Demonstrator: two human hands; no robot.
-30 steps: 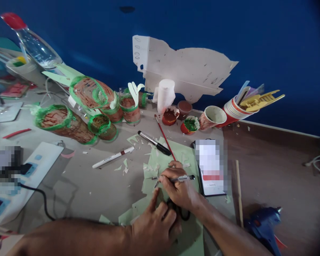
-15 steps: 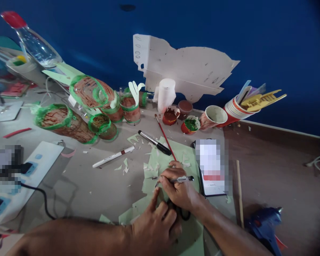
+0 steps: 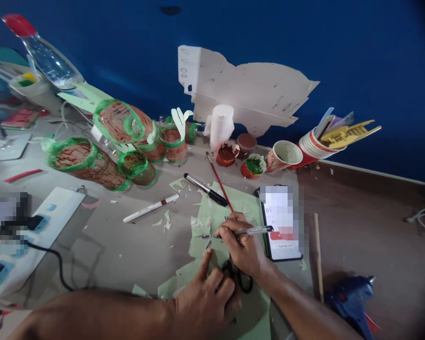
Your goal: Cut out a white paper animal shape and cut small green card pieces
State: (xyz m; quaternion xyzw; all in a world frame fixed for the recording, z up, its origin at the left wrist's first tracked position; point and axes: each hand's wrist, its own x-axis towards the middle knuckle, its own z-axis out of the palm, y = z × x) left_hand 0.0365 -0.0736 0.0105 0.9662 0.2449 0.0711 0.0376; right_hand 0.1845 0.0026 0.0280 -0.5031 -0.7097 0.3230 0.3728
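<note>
My right hand (image 3: 244, 245) is closed around a clear pen (image 3: 251, 231), its tip pointing left over the green paper (image 3: 255, 307). My left hand (image 3: 208, 293) rests on the paper with its index finger stretched out and the other fingers curled. That fingertip touches the paper beside a small dark-and-pale piece (image 3: 208, 244), too small to make out. Black-handled scissors (image 3: 246, 282) lie partly hidden under my right hand. Paper scraps (image 3: 167, 222) are scattered to the left, near a white marker (image 3: 150, 208) and a black marker (image 3: 205, 190).
A phone (image 3: 281, 222) lies right of the paper, then a wooden stick (image 3: 318, 257) and a blue glue gun (image 3: 350, 300). Behind stand paint cups (image 3: 254, 166), a paper cup (image 3: 284, 156) and green-edged brown tubes (image 3: 106, 172). A power strip (image 3: 38, 241) lies left.
My right hand has moved slightly right and up with the pen, which now tilts flatter, uncovering more of the scissors. My left hand has stayed in place. The phone screen shows different content.
</note>
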